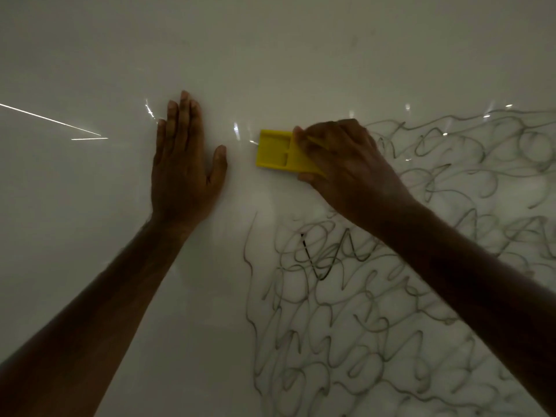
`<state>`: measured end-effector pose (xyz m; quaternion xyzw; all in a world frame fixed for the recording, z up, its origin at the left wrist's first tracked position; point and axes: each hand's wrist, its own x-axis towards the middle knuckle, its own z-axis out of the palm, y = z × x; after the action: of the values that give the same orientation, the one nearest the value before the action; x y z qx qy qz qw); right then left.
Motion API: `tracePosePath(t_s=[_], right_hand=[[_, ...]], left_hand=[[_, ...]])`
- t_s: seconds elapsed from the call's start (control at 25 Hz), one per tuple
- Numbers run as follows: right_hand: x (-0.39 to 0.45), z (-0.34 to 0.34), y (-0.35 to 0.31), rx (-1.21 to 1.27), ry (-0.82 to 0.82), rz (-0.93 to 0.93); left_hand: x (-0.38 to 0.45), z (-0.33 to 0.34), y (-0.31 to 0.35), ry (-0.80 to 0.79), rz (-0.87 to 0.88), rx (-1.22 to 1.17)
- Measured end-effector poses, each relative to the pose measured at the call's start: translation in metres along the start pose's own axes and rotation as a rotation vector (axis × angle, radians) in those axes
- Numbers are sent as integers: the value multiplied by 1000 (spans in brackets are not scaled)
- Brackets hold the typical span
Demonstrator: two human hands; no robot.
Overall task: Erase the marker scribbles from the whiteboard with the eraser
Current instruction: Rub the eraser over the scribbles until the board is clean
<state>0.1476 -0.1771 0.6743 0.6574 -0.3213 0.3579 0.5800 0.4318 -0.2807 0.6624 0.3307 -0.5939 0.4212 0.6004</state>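
Most left: scribbles [376,296] cover the right of the whiteboard [270,55]
Cleared: board's left
Right hand [346,164]: grips eraser [279,153]
Left hand [183,170]: flat, pressing board

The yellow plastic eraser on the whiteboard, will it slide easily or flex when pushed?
The yellow plastic eraser looks rigid, with moulded ribs, so it probably won't flex. The glossy whiteboard suggests easy sliding. Its flat shape likely won't roll.

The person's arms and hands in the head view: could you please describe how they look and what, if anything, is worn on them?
Both forearms are bare right down to the frame edge: no sleeves show. The left hand and the right hand wear no gloves, and no rings, watch or wristband can be seen. The dim light hides finer detail, such as any small marks.
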Motion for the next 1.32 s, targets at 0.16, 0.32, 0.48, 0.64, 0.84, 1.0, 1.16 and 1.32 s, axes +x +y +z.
tracePosePath(t_s=[0.16, 0.32, 0.48, 0.64, 0.84, 1.0, 1.16, 1.32], right_hand=[[-13, 16, -45, 25, -27, -128], [-70, -2, -41, 69, -48, -215], [-47, -12, 18, 22, -32, -50], [4, 6, -2, 45, 7, 6], [-64, 9, -56, 119, -38, -180], [-101, -12, -12, 105, -103, -198], [-55, -21, 47, 65, 6, 37], [-13, -7, 29, 95, 57, 83]], left_hand=[[-1, 1, -2, 2, 9, -1], [-2, 0, -2, 2, 11, -13], [-2, -1, -1, 8, 5, -4], [-3, 0, -1, 9, 16, 1], [-4, -2, -2, -2, 11, -8], [-5, -2, -2, -28, 26, 4], [-4, -4, 10, -82, 71, 15], [6, 3, 41, -99, 111, 8]])
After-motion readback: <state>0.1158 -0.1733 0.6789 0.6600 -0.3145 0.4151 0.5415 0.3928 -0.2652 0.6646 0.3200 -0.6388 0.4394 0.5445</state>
